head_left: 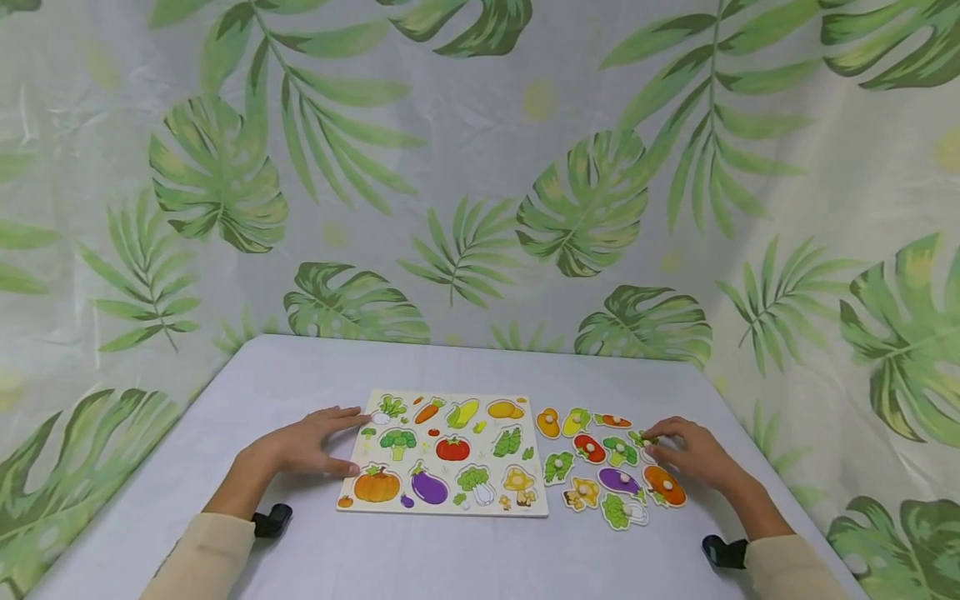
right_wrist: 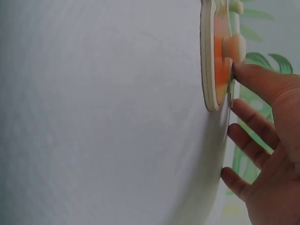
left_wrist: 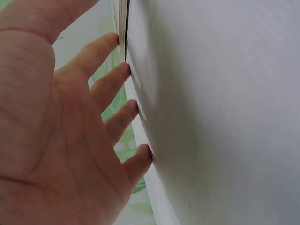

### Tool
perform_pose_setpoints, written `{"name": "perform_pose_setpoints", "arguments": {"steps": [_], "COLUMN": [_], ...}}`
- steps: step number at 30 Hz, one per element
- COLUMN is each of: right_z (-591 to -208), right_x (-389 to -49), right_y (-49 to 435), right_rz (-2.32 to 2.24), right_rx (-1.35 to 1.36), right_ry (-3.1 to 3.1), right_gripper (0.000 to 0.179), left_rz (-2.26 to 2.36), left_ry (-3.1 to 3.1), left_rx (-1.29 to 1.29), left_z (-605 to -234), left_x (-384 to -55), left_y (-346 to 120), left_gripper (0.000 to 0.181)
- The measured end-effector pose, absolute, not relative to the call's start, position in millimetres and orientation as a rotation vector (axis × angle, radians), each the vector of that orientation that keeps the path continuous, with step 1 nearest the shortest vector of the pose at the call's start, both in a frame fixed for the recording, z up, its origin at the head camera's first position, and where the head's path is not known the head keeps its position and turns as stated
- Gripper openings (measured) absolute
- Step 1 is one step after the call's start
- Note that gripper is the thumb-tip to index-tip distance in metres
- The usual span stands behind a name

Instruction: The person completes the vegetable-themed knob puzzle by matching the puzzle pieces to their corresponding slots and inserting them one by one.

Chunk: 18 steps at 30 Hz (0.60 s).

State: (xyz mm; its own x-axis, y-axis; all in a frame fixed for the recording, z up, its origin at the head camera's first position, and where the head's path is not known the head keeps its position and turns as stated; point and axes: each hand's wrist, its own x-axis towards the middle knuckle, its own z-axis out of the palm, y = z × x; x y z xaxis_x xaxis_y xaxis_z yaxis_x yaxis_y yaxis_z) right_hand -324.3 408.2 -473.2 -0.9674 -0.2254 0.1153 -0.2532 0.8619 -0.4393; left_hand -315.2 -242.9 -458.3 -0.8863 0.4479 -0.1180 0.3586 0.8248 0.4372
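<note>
A wooden vegetable puzzle board (head_left: 480, 454) lies flat on the table, its pictured slots facing up. At its left edge is my left hand (head_left: 309, 446), fingers spread, with thumb and fingertips on the board's side. In the left wrist view those fingers (left_wrist: 119, 124) are extended, with fingertips down at the table and board edge. My right hand (head_left: 693, 454) pinches a white radish puzzle piece (head_left: 639, 440) by its edges between thumb and index finger. Closest to it lies the pumpkin piece (head_left: 664, 486), whose knob (right_wrist: 236, 48) stands out in the right wrist view.
Several knobbed pieces lie right of the board, among them tomato (head_left: 589, 449), broccoli (head_left: 619, 452), eggplant (head_left: 617, 481), mushroom (head_left: 582, 493) and bok choy (head_left: 618, 512). A white cloth covers the table (head_left: 450, 558). Behind hangs a leaf-patterned curtain (head_left: 480, 167).
</note>
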Motion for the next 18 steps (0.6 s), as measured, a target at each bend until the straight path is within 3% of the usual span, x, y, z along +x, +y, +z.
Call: {"name": "perform_pose_setpoints", "arguments": {"steps": [18], "right_z": [-473.5], "right_x": [-321.1], "right_y": [403.9], "right_rz": [0.775], "right_rx": [0.186], "right_ry": [-2.987], "right_gripper": [0.028], "left_rz": [0.628], "left_ry": [2.797], "left_rx": [0.618], "left_z": [-457.2], "left_x": [-312.9], "left_y": [-243.0], "left_gripper": [0.09]}}
